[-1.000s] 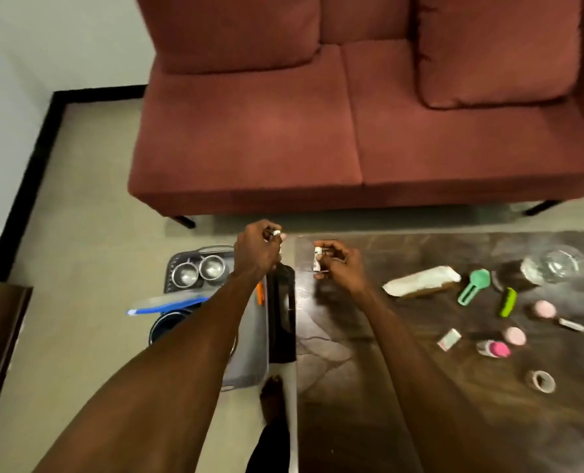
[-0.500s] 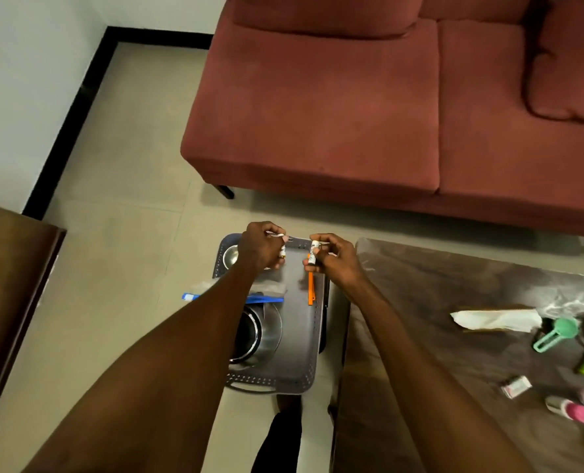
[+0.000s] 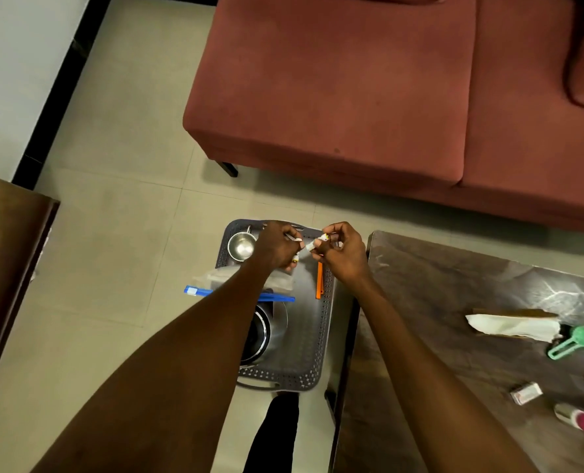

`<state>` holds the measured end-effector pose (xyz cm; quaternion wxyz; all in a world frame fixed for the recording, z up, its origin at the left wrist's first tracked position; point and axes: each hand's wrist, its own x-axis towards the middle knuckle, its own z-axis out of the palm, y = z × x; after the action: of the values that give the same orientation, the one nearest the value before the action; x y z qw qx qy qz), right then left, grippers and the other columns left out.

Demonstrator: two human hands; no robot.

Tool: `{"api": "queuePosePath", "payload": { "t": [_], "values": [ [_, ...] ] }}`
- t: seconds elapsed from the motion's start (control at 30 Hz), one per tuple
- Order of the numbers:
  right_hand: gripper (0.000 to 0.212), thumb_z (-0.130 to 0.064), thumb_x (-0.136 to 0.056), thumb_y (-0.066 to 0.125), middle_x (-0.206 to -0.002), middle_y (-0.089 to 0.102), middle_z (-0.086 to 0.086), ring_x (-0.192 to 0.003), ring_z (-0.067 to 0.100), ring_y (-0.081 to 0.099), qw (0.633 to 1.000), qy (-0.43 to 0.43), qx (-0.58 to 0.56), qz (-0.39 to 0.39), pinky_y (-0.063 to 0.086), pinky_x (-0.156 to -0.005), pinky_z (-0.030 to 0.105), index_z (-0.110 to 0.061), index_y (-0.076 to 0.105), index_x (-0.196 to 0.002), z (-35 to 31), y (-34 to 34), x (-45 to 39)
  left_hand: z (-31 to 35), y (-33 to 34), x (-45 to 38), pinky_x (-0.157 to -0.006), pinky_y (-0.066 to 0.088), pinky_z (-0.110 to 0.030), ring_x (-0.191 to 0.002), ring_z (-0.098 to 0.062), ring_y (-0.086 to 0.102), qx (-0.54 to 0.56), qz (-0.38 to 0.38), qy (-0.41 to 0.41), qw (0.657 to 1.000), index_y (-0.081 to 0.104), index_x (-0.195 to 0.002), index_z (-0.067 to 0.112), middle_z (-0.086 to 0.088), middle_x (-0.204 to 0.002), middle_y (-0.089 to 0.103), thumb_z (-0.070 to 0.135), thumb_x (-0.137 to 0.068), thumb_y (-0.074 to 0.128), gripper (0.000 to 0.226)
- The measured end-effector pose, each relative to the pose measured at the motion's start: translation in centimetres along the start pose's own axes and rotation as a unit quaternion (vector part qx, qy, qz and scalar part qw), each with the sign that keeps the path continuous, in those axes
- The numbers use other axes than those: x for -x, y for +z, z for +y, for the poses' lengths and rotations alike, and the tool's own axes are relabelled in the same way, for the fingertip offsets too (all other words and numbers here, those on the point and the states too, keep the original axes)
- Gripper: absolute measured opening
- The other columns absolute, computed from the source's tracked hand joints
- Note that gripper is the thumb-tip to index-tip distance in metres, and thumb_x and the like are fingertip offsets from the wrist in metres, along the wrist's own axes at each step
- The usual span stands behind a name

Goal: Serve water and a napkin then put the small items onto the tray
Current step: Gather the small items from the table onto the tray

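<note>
While your hands meet over the grey tray (image 3: 321,339), each pinches something small. Your left hand (image 3: 276,245) grips a thin white piece; your right hand (image 3: 343,254) a small white tube (image 3: 317,241).

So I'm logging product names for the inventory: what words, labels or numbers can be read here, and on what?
None can be read.
small item in the right hand: yellow and dark marks, too small to read.
small box on the table: printing blurred, unreadable.

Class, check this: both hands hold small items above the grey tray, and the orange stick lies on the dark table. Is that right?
Not quite. The orange stick lies in the grey tray, near its right edge, not on the dark table, as the head view shows. The rest holds.
</note>
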<state>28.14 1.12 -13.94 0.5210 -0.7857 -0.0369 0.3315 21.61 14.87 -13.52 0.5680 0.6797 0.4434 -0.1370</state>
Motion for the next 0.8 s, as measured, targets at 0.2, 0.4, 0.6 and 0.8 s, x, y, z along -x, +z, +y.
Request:
{"api": "queuePosePath", "payload": {
  "t": [0.2,0.4,0.6,0.8],
  "values": [
    [0.023,0.008,-0.080,0.069,-0.089,0.064,0.000,-0.067,-0.007,0.059,0.982,-0.089,0.167,0.029,0.038,-0.057,0.000,-0.007,0.065,-0.097,0.4,-0.1,-0.5,-1.5,0.5,-0.5,-0.046,0.048,-0.020,-0.049,-0.010,0.061,-0.111,0.012,0.029,0.993,0.070,-0.091,0.008,-0.011,-0.076,0.071,0.006,-0.080,0.075,0.012],
    [0.020,-0.006,-0.080,0.076,-0.088,0.069,0.000,-0.079,0.014,0.064,0.972,-0.097,0.215,0.021,0.053,-0.070,0.025,-0.015,0.067,-0.097,1.1,0.6,-1.3,-2.1,1.0,-0.7,-0.058,0.044,-0.018,-0.075,-0.019,0.066,-0.185,0.052,0.063,0.979,0.076,-0.086,0.002,-0.010,-0.085,0.074,0.005,-0.076,0.074,0.011],
    [0.020,-0.012,-0.084,0.069,-0.094,0.074,0.004,-0.091,0.025,0.067,0.961,-0.103,0.256,0.006,0.056,-0.085,0.042,-0.019,0.074,-0.102,2.5,1.6,-1.9,-2.3,1.3,-1.6,-0.068,0.054,-0.037,-0.075,-0.027,0.063,-0.233,0.086,0.089,0.965,0.069,-0.082,0.003,-0.014,-0.079,0.068,0.012,-0.074,0.074,0.013],
    [0.012,-0.011,-0.087,0.065,-0.090,0.073,0.011,-0.084,0.028,0.065,0.929,-0.143,0.342,-0.007,0.052,-0.075,0.036,-0.012,0.073,-0.096,2.5,2.3,-1.9,-3.3,1.5,-2.6,-0.068,0.047,-0.033,-0.081,-0.028,0.063,-0.277,0.071,0.121,0.951,0.069,-0.085,0.003,-0.013,-0.084,0.069,0.014,-0.076,0.073,0.015]
  ]
}}
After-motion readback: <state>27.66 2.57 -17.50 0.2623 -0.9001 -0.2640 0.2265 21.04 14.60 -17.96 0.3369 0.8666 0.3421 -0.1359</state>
